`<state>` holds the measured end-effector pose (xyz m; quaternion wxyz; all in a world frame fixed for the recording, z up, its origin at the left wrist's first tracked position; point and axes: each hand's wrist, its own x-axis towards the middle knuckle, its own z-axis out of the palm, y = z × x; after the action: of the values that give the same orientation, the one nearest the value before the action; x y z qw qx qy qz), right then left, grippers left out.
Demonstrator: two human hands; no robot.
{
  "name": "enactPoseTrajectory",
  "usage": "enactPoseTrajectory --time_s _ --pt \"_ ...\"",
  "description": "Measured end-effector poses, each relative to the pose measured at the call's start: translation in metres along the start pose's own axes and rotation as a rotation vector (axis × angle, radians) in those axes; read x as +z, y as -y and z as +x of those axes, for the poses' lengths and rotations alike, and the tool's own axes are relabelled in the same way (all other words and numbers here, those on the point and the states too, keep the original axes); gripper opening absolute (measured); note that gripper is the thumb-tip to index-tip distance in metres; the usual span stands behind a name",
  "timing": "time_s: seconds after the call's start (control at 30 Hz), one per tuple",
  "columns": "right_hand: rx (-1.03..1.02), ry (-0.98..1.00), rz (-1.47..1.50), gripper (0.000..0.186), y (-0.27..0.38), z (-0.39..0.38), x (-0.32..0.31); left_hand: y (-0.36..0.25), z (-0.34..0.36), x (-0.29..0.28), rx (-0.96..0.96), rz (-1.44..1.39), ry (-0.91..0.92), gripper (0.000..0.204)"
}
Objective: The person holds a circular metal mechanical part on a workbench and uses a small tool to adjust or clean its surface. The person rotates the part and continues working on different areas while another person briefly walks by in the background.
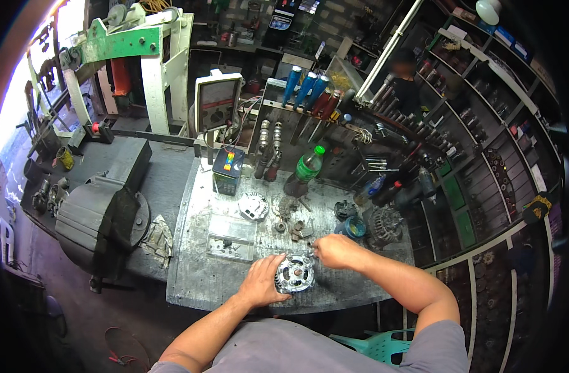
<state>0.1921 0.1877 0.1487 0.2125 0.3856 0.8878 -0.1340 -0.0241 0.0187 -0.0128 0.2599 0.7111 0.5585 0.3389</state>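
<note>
Clock positions were read about the middle of the scratched grey metal tabletop [200,280], with 12 o'clock on the side far from the person. A large dark grey metal vise [91,214] stood beyond the 9 o'clock edge. A clear rectangular plastic case [229,229] with small parts inside lay at 9 o'clock. A green plastic bottle [308,164] with a green cap stood at 12 o'clock.

The left hand [261,281] gripped a round silver metal housing [295,274] from its 9 o'clock side, fingers and thumb wrapped about the rim. This housing was located at 6 o'clock, its slotted face upward. The right hand [339,251] was positioned at the housing's 2 o'clock side, its fingers pinched on a small metallic piece [311,248]; the kind of piece could not be determined.

A round dark grey slotted metal unit [385,227] was located at 3 o'clock. A round silver slotted cover [253,206] lay between 10 and 11 o'clock.
</note>
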Motion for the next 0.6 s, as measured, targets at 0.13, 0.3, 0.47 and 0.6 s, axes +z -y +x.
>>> enactPoseTrajectory --time_s 0.13,0.3,0.47,0.6 --pt "-0.363 -0.262 -0.384 0.012 -0.01 -0.014 0.005 0.002 0.001 0.0 0.014 0.006 0.003 0.132" --pt "-0.578 -0.276 -0.582 0.018 -0.011 -0.012 0.0 0.002 0.002 -0.003 -0.005 0.002 0.038 0.13" --pt "-0.709 -0.328 -0.603 0.02 -0.002 -0.002 -0.016 0.0 0.003 -0.003 -0.011 0.012 0.036 0.129" --pt "-0.028 0.251 -0.019 0.029 0.014 0.008 -0.016 -0.001 0.0 0.001 -0.016 -0.009 0.001 0.129"
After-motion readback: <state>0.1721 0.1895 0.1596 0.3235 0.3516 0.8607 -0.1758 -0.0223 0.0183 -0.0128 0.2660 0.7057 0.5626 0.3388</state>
